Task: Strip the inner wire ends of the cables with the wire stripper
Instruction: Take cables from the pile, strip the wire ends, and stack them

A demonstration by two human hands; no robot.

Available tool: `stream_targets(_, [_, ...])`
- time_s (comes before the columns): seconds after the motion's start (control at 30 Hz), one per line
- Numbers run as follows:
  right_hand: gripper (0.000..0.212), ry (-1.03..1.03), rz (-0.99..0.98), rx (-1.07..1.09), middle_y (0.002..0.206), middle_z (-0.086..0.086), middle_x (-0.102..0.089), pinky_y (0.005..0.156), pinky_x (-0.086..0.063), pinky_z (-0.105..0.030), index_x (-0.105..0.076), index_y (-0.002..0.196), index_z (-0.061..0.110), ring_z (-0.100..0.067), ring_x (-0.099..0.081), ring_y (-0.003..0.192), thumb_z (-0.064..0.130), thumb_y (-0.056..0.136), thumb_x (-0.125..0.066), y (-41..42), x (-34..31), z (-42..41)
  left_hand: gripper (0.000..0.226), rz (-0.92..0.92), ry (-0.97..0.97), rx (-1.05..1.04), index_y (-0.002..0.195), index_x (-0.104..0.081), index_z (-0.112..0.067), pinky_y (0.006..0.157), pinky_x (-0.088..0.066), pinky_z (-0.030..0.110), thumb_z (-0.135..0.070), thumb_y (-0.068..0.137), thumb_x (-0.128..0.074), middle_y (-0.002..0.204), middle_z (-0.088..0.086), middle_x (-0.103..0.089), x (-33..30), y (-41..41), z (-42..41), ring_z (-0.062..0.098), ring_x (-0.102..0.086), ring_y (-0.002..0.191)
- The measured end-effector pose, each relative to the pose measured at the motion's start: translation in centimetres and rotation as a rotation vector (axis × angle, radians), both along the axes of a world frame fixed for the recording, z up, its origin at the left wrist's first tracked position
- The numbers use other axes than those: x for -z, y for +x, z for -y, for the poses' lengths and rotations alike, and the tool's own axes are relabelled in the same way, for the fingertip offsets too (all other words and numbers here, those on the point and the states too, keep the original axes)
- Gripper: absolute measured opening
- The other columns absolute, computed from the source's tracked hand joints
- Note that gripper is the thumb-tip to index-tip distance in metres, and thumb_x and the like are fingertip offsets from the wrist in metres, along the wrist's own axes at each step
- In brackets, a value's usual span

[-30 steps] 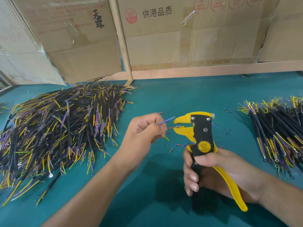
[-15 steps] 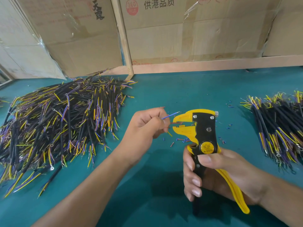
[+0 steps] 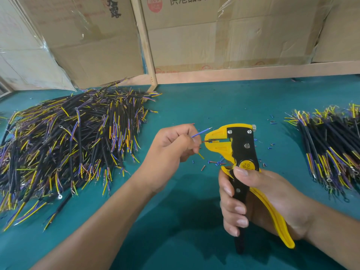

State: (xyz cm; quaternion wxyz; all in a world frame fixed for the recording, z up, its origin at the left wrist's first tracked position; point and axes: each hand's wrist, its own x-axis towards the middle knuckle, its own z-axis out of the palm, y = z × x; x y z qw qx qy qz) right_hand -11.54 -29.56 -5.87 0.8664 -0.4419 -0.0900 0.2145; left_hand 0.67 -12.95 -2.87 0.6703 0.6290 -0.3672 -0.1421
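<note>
My right hand (image 3: 253, 199) grips the handles of a yellow and black wire stripper (image 3: 239, 151), held upright with its jaws pointing left. My left hand (image 3: 171, 151) pinches a cable whose inner wires fan out past my fingers. The brown wire (image 3: 204, 141) runs into the stripper's jaws. The blue wire (image 3: 200, 132) sticks up to the right above the jaws, with a bare tip. A yellow wire (image 3: 201, 155) hangs below my fingers. The cable's black sheath is hidden inside my hand.
A big heap of black cables (image 3: 64, 141) with yellow, blue and brown ends lies on the left of the green table (image 3: 194, 100). A smaller bundle of cables (image 3: 331, 149) lies at the right. Small insulation scraps (image 3: 214, 163) are scattered under the stripper. Cardboard boxes (image 3: 214, 36) stand behind.
The view has shifted down a little. The brown wire now sits further into the stripper's jaws. Both hands keep the same grip.
</note>
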Motion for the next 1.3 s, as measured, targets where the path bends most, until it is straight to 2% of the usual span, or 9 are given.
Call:
stream_targets(0.27, [0.038, 0.082, 0.013, -0.01, 0.077, -0.015, -0.051, 0.079, -0.05, -0.048, -0.06, 0.099, 0.007, -0.03, -0.054, 0.07, 0.041, 0.086, -0.075, 0.2, 0.0, -0.3, 0.03, -0.018, 0.003, -0.01, 0.058, -0.057, -0.022, 0.047, -0.022, 0.015, -0.004, 0.078, -0.044, 0.049, -0.014, -0.039, 0.0, 0.1, -0.1, 0.002, -0.024, 0.046])
stream_targets(0.37, [0.033, 0.179, -0.062, 0.022, 0.084, -0.02, -0.052, 0.083, -0.049, -0.052, -0.052, 0.105, 0.008, -0.035, -0.053, 0.077, 0.028, 0.084, -0.068, 0.5, -0.1, -0.2, 0.038, 0.0, -0.01, -0.013, 0.057, -0.058, -0.025, 0.047, -0.022, 0.014, 0.0, 0.078, -0.039, 0.048, -0.015, -0.041, -0.1, 0.2, -0.2, 0.0, -0.026, 0.046])
stream_targets(0.5, [0.034, 0.172, -0.142, 0.219, 0.102, -0.029, -0.062, 0.086, -0.054, -0.057, -0.06, 0.11, 0.003, -0.041, -0.063, 0.087, 0.018, 0.081, -0.065, 1.0, -0.5, 0.1, 0.039, 0.036, -0.019, -0.045, 0.058, -0.058, -0.027, 0.047, -0.023, 0.013, 0.0, 0.079, -0.04, 0.048, -0.017, -0.041, -0.3, 0.4, -0.4, -0.001, -0.026, 0.046])
stream_targets(0.67, [0.046, 0.107, -0.092, 0.239, 0.109, -0.025, -0.064, 0.095, -0.049, -0.062, -0.06, 0.134, 0.01, -0.041, -0.065, 0.104, 0.033, 0.094, -0.064, 0.9, -0.3, 0.0, 0.025, 0.036, -0.046, -0.074, 0.058, -0.058, -0.027, 0.047, -0.024, 0.014, -0.011, 0.075, -0.05, 0.049, -0.017, -0.041, -0.3, 0.6, -0.7, -0.002, -0.027, 0.046])
stream_targets(0.77, [0.045, 0.118, -0.133, 0.241, 0.097, -0.023, -0.061, 0.095, -0.048, -0.066, -0.064, 0.125, 0.004, -0.039, -0.064, 0.091, 0.028, 0.088, -0.069, 0.7, -0.3, -0.2, 0.02, 0.046, -0.036, -0.067, 0.058, -0.058, -0.028, 0.047, -0.023, 0.014, -0.017, 0.072, -0.05, 0.048, -0.017, -0.04, -0.2, 0.5, -0.6, -0.001, -0.026, 0.046])
stream_targets(0.87, [0.033, 0.079, -0.146, 0.241, 0.091, -0.023, -0.06, 0.084, -0.054, -0.057, -0.069, 0.109, -0.001, -0.036, -0.063, 0.083, 0.017, 0.081, -0.073, 0.6, -0.6, -0.5, 0.016, 0.053, -0.031, -0.056, 0.059, -0.058, -0.028, 0.048, -0.023, 0.014, -0.023, 0.07, -0.049, 0.049, -0.016, -0.042, -0.2, 0.4, -0.6, -0.001, -0.026, 0.046])
stream_targets(1.0, [0.018, -0.009, -0.155, 0.257, 0.104, -0.03, -0.067, 0.076, -0.058, -0.05, -0.073, 0.099, 0.004, -0.04, -0.068, 0.088, 0.007, 0.082, -0.071, 0.4, -0.9, -0.6, 0.014, 0.062, -0.012, -0.078, 0.057, -0.056, -0.028, 0.048, -0.022, 0.015, -0.025, 0.068, -0.048, 0.049, -0.015, -0.04, -0.3, 0.4, -0.6, 0.0, -0.024, 0.047])
stream_targets(1.17, [0.021, -0.017, -0.157, 0.189, 0.09, -0.026, -0.061, 0.079, -0.055, -0.051, -0.069, 0.1, 0.005, -0.038, -0.061, 0.079, 0.01, 0.08, -0.072, 0.4, -0.8, -0.5, 0.029, 0.055, -0.011, -0.074, 0.056, -0.057, -0.028, 0.047, -0.023, 0.013, -0.007, 0.073, -0.047, 0.046, -0.015, -0.04, -0.3, 0.4, -0.6, -0.001, -0.025, 0.045])
stream_targets(1.3, [0.022, -0.029, -0.125, 0.127, 0.086, -0.022, -0.056, 0.08, -0.052, -0.051, -0.068, 0.103, 0.002, -0.035, -0.057, 0.078, 0.013, 0.085, -0.07, 0.4, -0.6, -0.5, 0.013, 0.067, -0.003, -0.082, 0.057, -0.057, -0.028, 0.047, -0.022, 0.015, -0.025, 0.066, -0.048, 0.049, -0.015, -0.039, -0.4, 0.3, -0.6, 0.001, -0.024, 0.047])
